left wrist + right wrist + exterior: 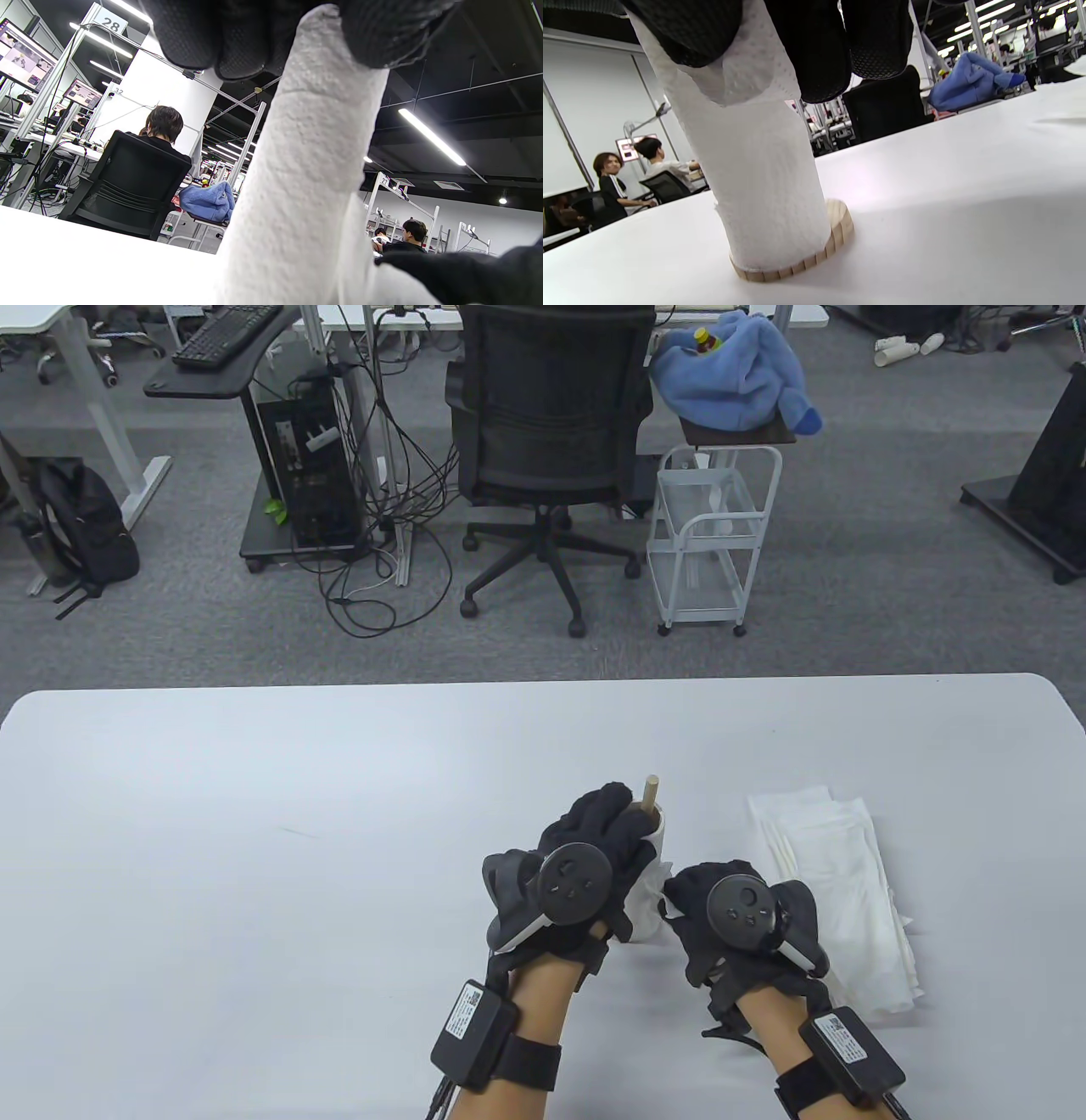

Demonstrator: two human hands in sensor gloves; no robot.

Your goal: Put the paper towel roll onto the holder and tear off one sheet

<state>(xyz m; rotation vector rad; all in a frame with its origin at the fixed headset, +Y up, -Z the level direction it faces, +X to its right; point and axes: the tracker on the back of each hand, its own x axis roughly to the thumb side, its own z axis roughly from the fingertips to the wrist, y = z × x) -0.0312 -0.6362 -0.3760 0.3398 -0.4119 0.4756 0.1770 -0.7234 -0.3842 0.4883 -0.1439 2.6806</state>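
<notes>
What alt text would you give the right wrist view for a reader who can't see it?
Black gloved fingers pinch a loose sheet at the top of a white paper towel roll, which stands upright on a round wooden holder base on a white table.

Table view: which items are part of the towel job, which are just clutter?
In the job: paper towel roll, wooden holder, left hand, right hand.

Lying about: loose white sheets on the table, office chair, blue fleece.
</notes>
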